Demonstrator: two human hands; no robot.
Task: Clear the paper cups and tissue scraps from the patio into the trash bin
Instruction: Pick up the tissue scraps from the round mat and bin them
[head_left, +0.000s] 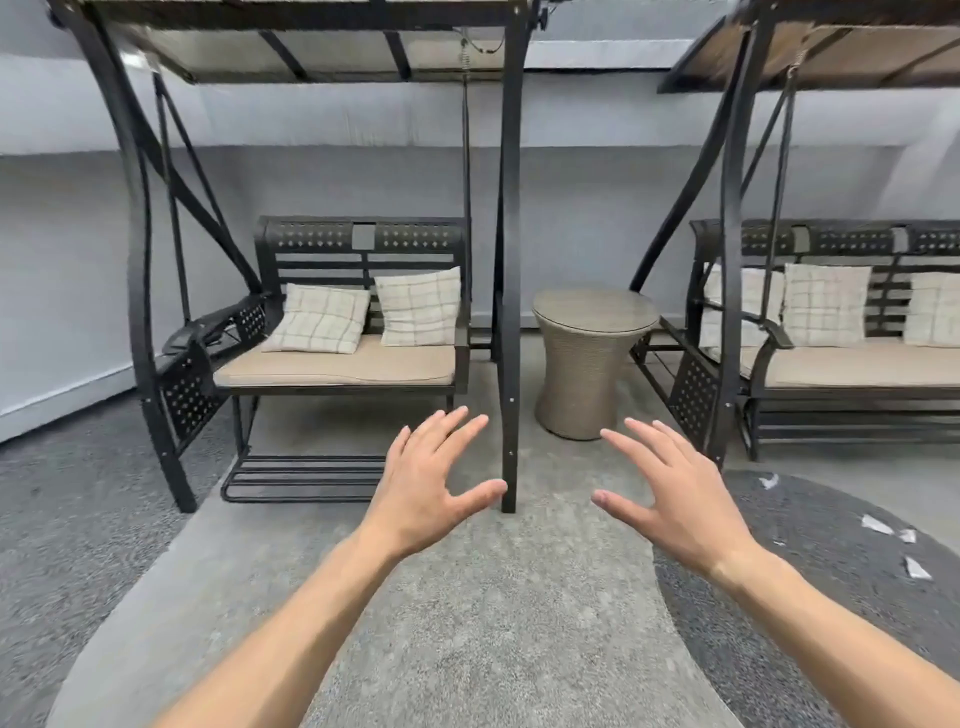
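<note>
Both my hands are stretched out in front of me above the patio floor, fingers spread and holding nothing. My left hand (428, 480) hovers just left of a black swing post. My right hand (675, 493) hovers to the right of that post. Several white tissue scraps (878, 525) lie on the dark gravel floor at the right, beyond my right hand; one more scrap (917, 569) lies nearer and another (768, 481) farther back. No paper cup and no trash bin is in view.
A black canopy swing bench (337, 358) with beige cushion and two checked pillows stands ahead left. Its front post (510, 395) rises between my hands. A wicker side table (589, 358) stands behind it. A second swing bench (841, 364) stands at the right.
</note>
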